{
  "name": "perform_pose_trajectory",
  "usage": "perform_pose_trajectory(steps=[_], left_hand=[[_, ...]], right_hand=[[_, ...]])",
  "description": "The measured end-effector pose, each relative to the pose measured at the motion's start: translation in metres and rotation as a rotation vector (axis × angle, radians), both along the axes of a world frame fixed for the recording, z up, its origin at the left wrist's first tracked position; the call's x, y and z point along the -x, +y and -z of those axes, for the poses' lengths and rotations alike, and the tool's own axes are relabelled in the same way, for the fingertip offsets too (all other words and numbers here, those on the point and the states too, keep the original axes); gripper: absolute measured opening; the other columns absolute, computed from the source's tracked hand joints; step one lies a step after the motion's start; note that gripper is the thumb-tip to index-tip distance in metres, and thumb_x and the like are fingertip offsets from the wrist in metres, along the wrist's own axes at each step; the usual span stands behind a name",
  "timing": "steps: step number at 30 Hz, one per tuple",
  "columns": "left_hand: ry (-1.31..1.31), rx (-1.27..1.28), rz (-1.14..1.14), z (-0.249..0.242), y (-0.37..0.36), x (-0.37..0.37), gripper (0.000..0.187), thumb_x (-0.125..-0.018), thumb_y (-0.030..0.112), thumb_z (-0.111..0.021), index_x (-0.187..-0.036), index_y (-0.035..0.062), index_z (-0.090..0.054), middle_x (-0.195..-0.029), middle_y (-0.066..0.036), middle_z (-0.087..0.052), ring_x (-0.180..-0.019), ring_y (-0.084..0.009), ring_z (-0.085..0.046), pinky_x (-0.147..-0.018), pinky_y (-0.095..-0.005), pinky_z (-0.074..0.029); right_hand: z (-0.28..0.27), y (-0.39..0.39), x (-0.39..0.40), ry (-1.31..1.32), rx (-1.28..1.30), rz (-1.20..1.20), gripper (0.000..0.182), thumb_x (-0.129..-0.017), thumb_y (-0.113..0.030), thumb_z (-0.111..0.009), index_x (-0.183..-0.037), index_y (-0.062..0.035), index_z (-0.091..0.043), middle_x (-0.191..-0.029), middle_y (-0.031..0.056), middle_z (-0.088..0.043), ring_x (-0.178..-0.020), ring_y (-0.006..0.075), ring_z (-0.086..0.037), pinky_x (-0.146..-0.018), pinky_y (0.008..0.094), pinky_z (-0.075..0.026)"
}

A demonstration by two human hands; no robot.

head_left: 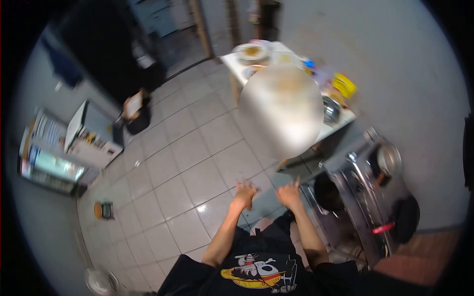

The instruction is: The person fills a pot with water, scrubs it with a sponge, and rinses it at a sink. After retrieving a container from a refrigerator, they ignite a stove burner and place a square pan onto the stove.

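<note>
My left hand (244, 194) is held out over the tiled floor (190, 172), above my lap, with its fingers apart and nothing in them. To its right, my right hand (289, 194) reaches forward with fingers spread, slightly blurred, and holds nothing. The two hands are apart from each other. Both stay short of the white table (323, 132), which stands ahead. A large pale blurred oval hides much of the tabletop. A plate of food (251, 52) shows at the table's far end.
On the table's right side are a metal bowl (331, 109) and a yellow packet (344, 86). A metal stove or rack (363, 187) with a pan (388, 159) stands at the right. Farther left are a black bin (138, 121), a white cabinet (94, 143) and a small stool (103, 210).
</note>
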State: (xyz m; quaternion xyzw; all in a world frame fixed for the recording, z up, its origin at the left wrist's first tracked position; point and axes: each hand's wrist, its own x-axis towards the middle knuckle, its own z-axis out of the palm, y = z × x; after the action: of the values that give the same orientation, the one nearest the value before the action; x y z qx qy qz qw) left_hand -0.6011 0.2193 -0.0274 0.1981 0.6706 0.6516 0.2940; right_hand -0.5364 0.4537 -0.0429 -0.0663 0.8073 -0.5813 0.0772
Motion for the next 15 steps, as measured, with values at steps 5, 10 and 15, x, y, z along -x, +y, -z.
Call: perform_pose_trajectory(steps=[5,10,15], left_hand=[[-0.065,0.248,-0.359,-0.064,-0.217,-0.067,0.043,-0.093,0.029,-0.054,-0.13,0.0077,-0.048,-0.13,-0.017,-0.05,-0.117,-0.0274,-0.051,-0.094,-0.0388,-0.045],[0.061,0.258,-0.829,-0.145,-0.387,-0.091,0.043,-0.095,0.027,-0.051,-0.13,0.0028,-0.046,-0.124,-0.017,-0.054,-0.113,-0.0256,-0.055,-0.094,-0.0378,-0.044],[0.145,-0.443,-0.874,-0.181,-0.536,-0.122,0.05,-0.093,0.031,-0.053,-0.133,0.0028,-0.042,-0.122,-0.022,-0.053,-0.114,-0.0301,-0.054,-0.097,-0.0402,-0.042]], right_hand=[[-0.027,-0.198,0.027,-0.095,-0.265,-0.189,0.026,-0.083,-0.016,-0.06,-0.105,-0.0017,-0.064,-0.104,0.0144,-0.066,-0.105,0.028,-0.06,-0.091,0.0371,-0.045],[-0.119,-0.373,0.089,-0.163,-0.245,-0.64,0.031,-0.086,-0.019,-0.058,-0.112,-0.0012,-0.06,-0.111,0.0172,-0.063,-0.108,0.0295,-0.058,-0.093,0.037,-0.043],[-0.206,-0.557,0.138,-0.048,0.237,-1.074,0.039,-0.087,-0.024,-0.06,-0.116,0.0024,-0.056,-0.116,0.0158,-0.06,-0.109,0.0279,-0.057,-0.098,0.0383,-0.039]])
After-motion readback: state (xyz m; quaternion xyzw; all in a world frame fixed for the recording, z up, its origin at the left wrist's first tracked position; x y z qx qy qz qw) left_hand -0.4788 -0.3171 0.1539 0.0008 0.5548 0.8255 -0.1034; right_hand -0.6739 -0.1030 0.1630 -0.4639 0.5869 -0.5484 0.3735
